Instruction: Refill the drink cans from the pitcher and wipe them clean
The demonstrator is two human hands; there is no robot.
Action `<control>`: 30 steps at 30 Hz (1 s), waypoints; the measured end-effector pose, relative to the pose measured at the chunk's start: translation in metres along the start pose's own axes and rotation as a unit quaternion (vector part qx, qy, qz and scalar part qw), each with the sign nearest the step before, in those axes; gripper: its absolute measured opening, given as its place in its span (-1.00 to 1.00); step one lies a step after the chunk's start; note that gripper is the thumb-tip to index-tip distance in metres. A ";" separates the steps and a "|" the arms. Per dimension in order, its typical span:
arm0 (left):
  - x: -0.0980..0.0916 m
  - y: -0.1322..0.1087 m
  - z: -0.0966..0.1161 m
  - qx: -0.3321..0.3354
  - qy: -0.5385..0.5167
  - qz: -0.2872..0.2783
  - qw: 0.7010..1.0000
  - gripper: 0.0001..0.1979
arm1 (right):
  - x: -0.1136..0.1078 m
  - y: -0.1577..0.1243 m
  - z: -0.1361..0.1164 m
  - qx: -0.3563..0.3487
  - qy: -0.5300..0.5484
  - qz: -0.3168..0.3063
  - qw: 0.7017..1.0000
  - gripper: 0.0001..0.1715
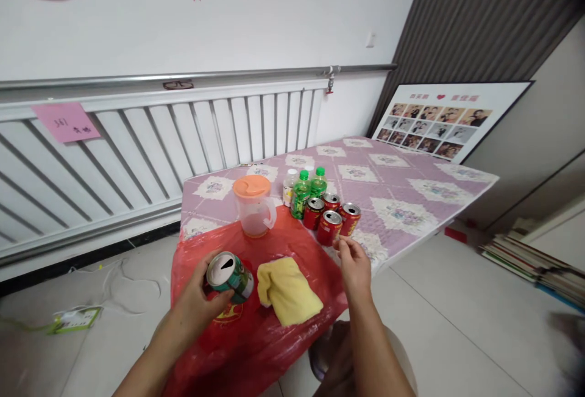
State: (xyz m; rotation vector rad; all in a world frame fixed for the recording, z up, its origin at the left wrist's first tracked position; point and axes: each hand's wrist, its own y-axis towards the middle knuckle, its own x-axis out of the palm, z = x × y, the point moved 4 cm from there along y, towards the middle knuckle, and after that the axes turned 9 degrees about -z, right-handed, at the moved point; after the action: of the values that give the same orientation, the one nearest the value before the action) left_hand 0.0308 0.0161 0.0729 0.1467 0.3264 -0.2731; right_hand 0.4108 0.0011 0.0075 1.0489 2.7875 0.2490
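My left hand (205, 293) is wrapped round an opened green can (236, 280), which tilts over the red plastic sheet (256, 360). To the right of that can a folded yellow cloth (292, 293) lies on the sheet. My right hand (353, 260) has its fingers pinched together just in front of the red cans (329, 229); whether anything small is between them is hidden. Several opened red cans stand close together. Behind them are green bottles (300, 196) with green caps and a white-capped bottle (287, 189).
A clear pitcher (255, 214) with an orange lid stands at the sheet's back edge. The table has a purple patterned cover (397, 186). A white radiator (219, 128) and a photo board (439, 119) are behind it.
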 end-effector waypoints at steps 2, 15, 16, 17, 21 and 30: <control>0.015 0.006 0.007 0.002 -0.001 -0.005 1.000 -0.28 | -0.016 0.003 0.017 0.025 0.019 0.049 0.998 -0.53; 0.156 0.078 0.026 0.041 -0.052 -0.111 0.992 -0.27 | -0.012 -0.012 0.026 0.011 0.087 -0.049 0.995 -0.52; 0.164 0.082 0.024 0.042 -0.051 -0.116 0.991 -0.26 | -0.009 -0.015 0.024 0.006 0.088 -0.079 0.993 -0.48; 0.171 0.086 0.021 0.042 -0.049 -0.120 0.991 -0.26 | -0.005 -0.018 0.022 0.000 0.083 -0.114 0.990 -0.42; 0.191 0.094 0.013 0.045 -0.044 -0.121 0.991 -0.26 | 0.006 -0.028 0.018 -0.037 0.011 -0.229 0.973 -0.14; 0.217 0.090 0.020 0.050 -0.057 -0.158 0.985 -0.20 | 0.008 -0.028 0.015 -0.109 -0.079 -0.234 0.963 -0.17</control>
State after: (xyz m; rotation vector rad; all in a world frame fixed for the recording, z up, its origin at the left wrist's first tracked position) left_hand 0.2599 0.0466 0.0274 0.1780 0.2215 -0.6098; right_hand 0.3901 -0.0123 -0.0140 0.3286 2.6830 0.3783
